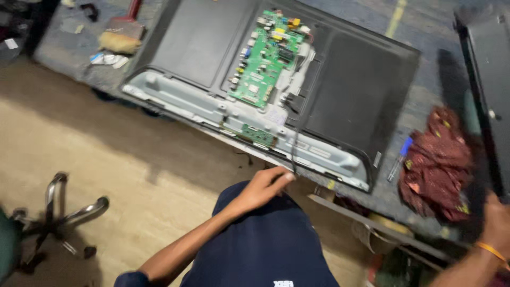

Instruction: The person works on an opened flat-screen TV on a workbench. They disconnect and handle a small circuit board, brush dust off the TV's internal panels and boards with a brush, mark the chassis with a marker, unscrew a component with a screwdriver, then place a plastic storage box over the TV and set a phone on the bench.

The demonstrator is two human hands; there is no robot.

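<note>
Opened flat-panel television (340, 79), back cover off, lying across workbench (414, 95); green circuit board (268, 58) at centre. Left hand (263, 187) pinching black cable (293, 143) at near edge. Right hand (496, 223) on black back cover (486, 79), grip unclear. Beside: patterned red cloth (438, 165), blue-handled screwdriver (399, 158), brush (123, 34)

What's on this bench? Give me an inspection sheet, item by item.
Surface: grey workbench, part covered by the work.
Job's things: opened flat-screen panel lying back up, green circuit board exposed, small green strip board at its lower edge.
Clutter: brush, blue-handled screwdriver, dark red patterned cloth, a second dark panel at right.
Hands: left hand at the panel's lower edge; right hand at the second panel, grip unclear.
Cables: black cable hanging by the left fingers.
Surroundings: wooden floor, chair base.
</note>
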